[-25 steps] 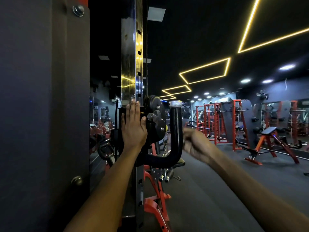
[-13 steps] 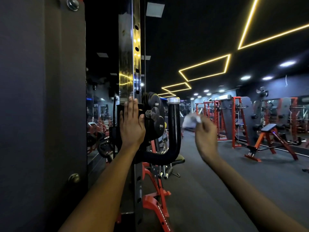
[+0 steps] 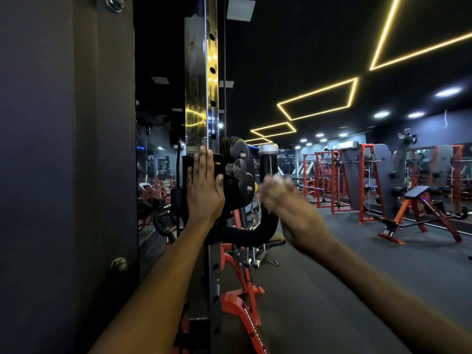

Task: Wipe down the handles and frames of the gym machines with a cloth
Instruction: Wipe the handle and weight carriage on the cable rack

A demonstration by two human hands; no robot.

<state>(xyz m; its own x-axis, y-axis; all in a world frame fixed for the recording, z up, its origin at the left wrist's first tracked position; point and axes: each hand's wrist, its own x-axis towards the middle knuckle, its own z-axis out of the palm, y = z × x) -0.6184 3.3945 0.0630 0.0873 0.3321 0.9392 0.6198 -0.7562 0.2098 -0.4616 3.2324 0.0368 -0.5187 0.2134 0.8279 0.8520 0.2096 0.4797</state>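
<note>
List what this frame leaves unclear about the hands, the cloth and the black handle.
- Right hand, head view: motion blur hides its grip.
- Cloth: only a pale smear at the fingertips; shape unreadable.
- Curved black handle: its upright part is hidden behind the right hand, so contact cannot be judged.
- Left hand: flat against the carriage; what is under the palm is hidden.

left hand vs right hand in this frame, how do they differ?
The left hand is sharp and lies flat, fingers straight up, pressed against the machine's carriage on the upright. The right hand is motion-blurred, curled, in front of the black handle, with a pale bit of cloth at its fingers. Both are bare and raised to about the same height.
</note>
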